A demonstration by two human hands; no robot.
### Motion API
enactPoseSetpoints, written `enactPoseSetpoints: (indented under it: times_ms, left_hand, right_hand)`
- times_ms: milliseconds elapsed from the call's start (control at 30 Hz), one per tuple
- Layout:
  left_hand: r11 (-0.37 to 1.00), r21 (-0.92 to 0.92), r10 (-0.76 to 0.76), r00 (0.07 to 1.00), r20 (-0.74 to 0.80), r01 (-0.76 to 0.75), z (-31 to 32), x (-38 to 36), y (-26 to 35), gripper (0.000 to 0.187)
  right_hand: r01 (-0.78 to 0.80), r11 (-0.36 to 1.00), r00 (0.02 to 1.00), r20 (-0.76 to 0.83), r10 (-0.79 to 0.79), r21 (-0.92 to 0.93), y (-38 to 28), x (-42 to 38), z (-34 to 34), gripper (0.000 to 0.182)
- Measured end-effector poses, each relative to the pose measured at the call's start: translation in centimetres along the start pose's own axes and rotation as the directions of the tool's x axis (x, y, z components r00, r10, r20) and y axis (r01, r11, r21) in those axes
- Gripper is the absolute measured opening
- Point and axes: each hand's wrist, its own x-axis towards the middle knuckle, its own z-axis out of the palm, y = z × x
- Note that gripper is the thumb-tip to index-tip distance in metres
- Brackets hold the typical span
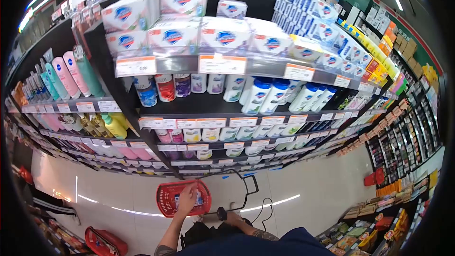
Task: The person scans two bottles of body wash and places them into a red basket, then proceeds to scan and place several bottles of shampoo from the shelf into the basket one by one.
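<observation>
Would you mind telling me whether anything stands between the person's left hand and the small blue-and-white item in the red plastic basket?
Nothing visible does: the left hand is over the open red basket, with the blue-and-white item showing right beside it.

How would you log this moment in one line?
left hand: over red basket with items inside | right hand: beside black knob, grip unclear | ahead: white boxes above bottles
</observation>
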Motion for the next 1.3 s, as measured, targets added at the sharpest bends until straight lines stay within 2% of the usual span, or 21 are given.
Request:
enactPoseSetpoints:
  times_ms: [67,100,133,200,267,300,333,367,500,667,733,833,933,1067,1100,1200,1233,1300]
  left_hand:
    - [0.977,-0.195,-0.083,0.996,0.018,0.085,1.4,4.4,7.9,0.03]
    - [0.984,-0.179,-0.015,1.0,-0.019,0.012,2.1,6.7,11.1,0.031]
    - [0.987,-0.153,0.047,0.998,-0.051,-0.054,2.6,8.6,14.1,0.032]
    - [0.959,-0.229,0.129,0.977,-0.168,-0.166,3.6,12.1,20.7,0.031]
    - [0.956,-0.248,0.11,0.975,-0.193,-0.157,4.9,14.9,23.7,0.032]
    - [0.941,-0.268,0.148,0.965,-0.217,-0.205,5.7,16.2,24.5,0.034]
    - [0.924,-0.287,0.184,0.953,-0.242,-0.252,6.4,17.4,25.1,0.036]
    - [0.936,-0.23,0.201,0.941,-0.271,-0.266,6.8,18.1,26.3,0.037]
    - [0.934,-0.185,0.213,0.893,-0.396,-0.305,8.1,20.1,28.4,0.037]
    - [0.914,-0.099,0.273,0.776,-0.569,-0.394,5.1,25.3,29.7,0.036]
    - [0.917,-0.054,0.3,0.775,-0.556,-0.394,4.0,27.6,29.5,0.039]
    - [0.927,0.005,0.332,0.811,-0.483,-0.376,3.1,29.5,30.1,0.04]
    - [0.926,0.073,0.361,0.808,-0.466,-0.371,3.7,30.3,29.3,0.04]
    - [0.9,0.008,0.341,0.695,-0.633,-0.435,5.8,27.3,31.7,0.041]
    - [0.903,0.016,0.35,0.713,-0.607,-0.429,6.3,26.6,31.5,0.042]
    - [0.906,-0.049,0.369,0.84,-0.398,-0.421,7.5,25.6,31.5,0.05]
    - [0.917,0.063,0.387,0.843,-0.373,-0.394,7.7,25.4,32.2,0.061]
    - [0.938,0.108,0.345,0.866,-0.363,-0.329,8.3,25.9,31.8,0.066]
  right_hand:
    - [-0.001,0.999,1.0,-0.024,0.002,0.034,2.8,1.1,-1.4,0.054]
    - [-0.088,0.992,0.996,0.038,0.085,0.086,3.9,1.7,-2.8,0.055]
    - [-0.033,0.997,0.999,-0.033,0.035,0.068,5.5,2.0,-3.9,0.054]
    - [0.081,0.996,0.984,-0.162,-0.074,0.038,9.9,4.2,-4.7,0.053]
    - [0.071,0.987,0.988,-0.146,-0.05,0.144,9.8,0.1,-10.0,0.045]
    - [0.103,0.99,0.968,-0.239,-0.077,0.099,11.1,0.6,-10.6,0.048]
    - [0.042,0.992,0.975,-0.22,-0.015,0.122,13.0,0.6,-11.5,0.048]
    - [0.023,0.987,0.97,-0.242,0.016,0.158,14.1,-0.4,-12.4,0.049]
    - [-0.037,0.971,0.949,-0.296,0.108,0.236,19.6,-1.5,-13.6,0.057]
    - [-0.101,0.974,0.95,-0.27,0.156,0.205,25.7,-0.2,-12.1,0.055]
    - [-0.11,0.973,0.946,-0.278,0.164,0.203,27.3,0.8,-11.8,0.055]
    - [-0.102,0.968,0.95,-0.268,0.163,0.228,27.3,1.3,-12.1,0.054]
    - [-0.137,0.96,0.951,-0.237,0.197,0.246,25.8,-0.1,-12.9,0.054]
    - [-0.124,0.967,0.958,-0.228,0.175,0.223,24.8,-0.7,-12.4,0.059]
    - [-0.123,0.96,0.957,-0.226,0.183,0.253,24.5,-0.8,-12.2,0.06]
    - [-0.122,0.924,0.94,-0.256,0.224,0.361,23.0,-1.6,-11.5,0.057]
    - [-0.127,0.921,0.932,-0.275,0.238,0.368,22.8,-1.0,-10.8,0.058]
    - [-0.129,0.913,0.918,-0.303,0.258,0.387,22.1,-0.3,-9.2,0.06]
